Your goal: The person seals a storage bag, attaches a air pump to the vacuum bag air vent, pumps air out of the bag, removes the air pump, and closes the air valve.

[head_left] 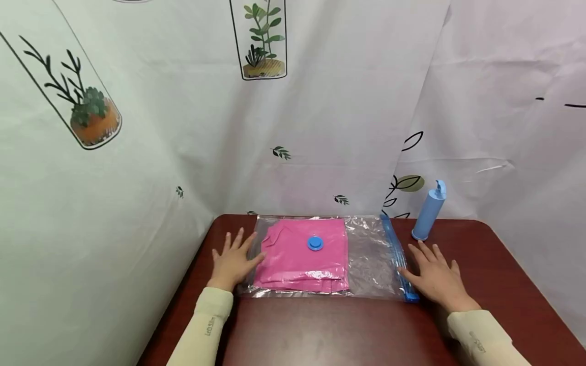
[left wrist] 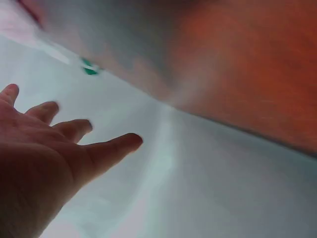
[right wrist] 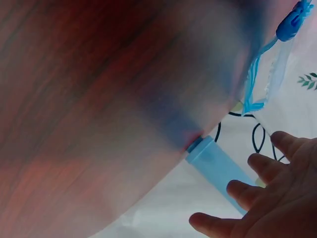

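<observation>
A clear vacuum storage bag [head_left: 371, 259] lies flat on the table, with a folded pink garment [head_left: 297, 262] inside its left part. On its upper face sits a round blue valve [head_left: 315, 243]. A blue zip strip [head_left: 392, 244] runs down the right end, its blue slider [head_left: 411, 297] at the near corner. Fingers spread, my left hand [head_left: 231, 263] is at the bag's left edge, thumb overlapping the plastic. My right hand [head_left: 438, 278], also spread, is beside the zip strip, thumb right at it. Neither hand grips anything.
A light blue hand pump [head_left: 429, 213] stands upright on the dark red-brown table [head_left: 320, 330], just beyond my right fingertips. White cloth printed with plants [head_left: 329, 127] hangs behind the table and along its left side.
</observation>
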Available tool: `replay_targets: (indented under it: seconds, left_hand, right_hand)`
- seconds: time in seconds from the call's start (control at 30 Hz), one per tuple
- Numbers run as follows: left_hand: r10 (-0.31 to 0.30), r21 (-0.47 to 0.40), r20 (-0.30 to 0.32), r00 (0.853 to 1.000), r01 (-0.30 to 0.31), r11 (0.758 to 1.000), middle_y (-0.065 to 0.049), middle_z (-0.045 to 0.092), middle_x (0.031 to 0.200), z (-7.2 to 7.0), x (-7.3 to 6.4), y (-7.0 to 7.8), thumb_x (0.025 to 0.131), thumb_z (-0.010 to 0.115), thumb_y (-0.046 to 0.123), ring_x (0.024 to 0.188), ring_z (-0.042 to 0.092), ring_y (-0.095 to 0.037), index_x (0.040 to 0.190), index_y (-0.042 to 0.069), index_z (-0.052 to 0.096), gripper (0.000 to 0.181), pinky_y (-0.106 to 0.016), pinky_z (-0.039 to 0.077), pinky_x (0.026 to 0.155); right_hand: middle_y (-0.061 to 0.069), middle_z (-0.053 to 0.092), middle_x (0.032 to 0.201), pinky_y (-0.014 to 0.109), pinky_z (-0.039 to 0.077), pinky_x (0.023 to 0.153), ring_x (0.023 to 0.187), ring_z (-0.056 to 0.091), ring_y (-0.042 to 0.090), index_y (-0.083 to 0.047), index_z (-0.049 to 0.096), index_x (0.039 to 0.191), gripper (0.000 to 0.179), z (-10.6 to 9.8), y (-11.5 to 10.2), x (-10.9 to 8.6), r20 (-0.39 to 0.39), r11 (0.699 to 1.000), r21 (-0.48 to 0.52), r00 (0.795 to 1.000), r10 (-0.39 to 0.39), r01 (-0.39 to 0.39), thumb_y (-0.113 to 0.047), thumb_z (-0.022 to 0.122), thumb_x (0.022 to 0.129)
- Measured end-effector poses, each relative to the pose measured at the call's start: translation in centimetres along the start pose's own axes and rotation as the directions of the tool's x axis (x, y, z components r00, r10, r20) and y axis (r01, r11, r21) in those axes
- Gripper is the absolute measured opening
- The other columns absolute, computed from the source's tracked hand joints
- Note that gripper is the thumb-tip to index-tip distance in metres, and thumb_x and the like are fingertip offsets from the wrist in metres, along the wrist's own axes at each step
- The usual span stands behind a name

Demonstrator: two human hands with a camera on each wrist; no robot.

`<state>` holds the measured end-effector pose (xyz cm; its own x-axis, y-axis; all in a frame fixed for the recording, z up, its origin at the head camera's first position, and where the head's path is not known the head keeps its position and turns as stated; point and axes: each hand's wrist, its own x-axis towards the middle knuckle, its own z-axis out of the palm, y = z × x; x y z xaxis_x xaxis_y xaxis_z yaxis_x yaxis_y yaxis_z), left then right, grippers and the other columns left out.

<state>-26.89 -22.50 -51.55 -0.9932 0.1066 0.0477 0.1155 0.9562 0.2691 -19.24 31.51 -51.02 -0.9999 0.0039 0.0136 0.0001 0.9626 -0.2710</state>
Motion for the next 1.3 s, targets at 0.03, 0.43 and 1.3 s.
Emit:
replay_targets:
  seconds: [0.03, 0.43, 1.3]
  left_hand:
    - [0.016, 0.01, 0.0, 1.0, -0.016, 1.0, -0.014, 0.026, 0.19, 0.2, 0.0, 1.0, 0.105, 0.057, 0.079, 0.175, 0.014, -0.057, 0.177, 0.032, 0.042, 0.088, -0.097, 0.017, 0.124]
    - [0.504, 0.294, 0.087, 0.859, -0.505, 0.811, 0.001, 0.077, 0.149, 2.8, -1.7, 20.6, 0.1, 0.078, 0.065, 0.14, 0.072, -0.026, 0.149, 0.026, 0.073, 0.062, -0.054, 0.062, 0.112]
    - [0.757, 0.535, -0.108, 0.645, -0.604, 0.591, 0.024, 0.077, 0.079, 10.8, -4.5, 33.5, 0.099, 0.078, 0.047, 0.072, 0.072, 0.001, 0.086, 0.047, 0.08, 0.013, -0.021, 0.056, 0.055]
  right_hand:
    - [0.036, 0.038, 0.177, 0.098, 0.023, 0.119, 0.162, 0.028, 0.07, -0.002, 0.046, 0.17, 0.099, 0.1, 0.0, -0.2, -0.003, 1.0, -0.01, 1.0, -0.002, 0.002, -0.073, 0.067, 0.103]
    - [0.04, 0.061, 0.154, 0.078, 0.057, 0.105, 0.137, 0.064, 0.059, 0.008, 0.05, 0.161, 0.084, 0.1, -0.5, -1.0, 0.11, 0.993, 0.108, 0.992, -0.059, 0.047, -0.045, 0.081, 0.102]
    - [0.01, 0.076, 0.106, 0.032, 0.068, 0.076, 0.085, 0.073, 0.014, 0.024, 0.017, 0.165, 0.068, 1.5, 1.4, -2.4, 0.475, 0.499, 0.768, 0.88, -0.024, -0.401, -0.011, 0.052, 0.118]
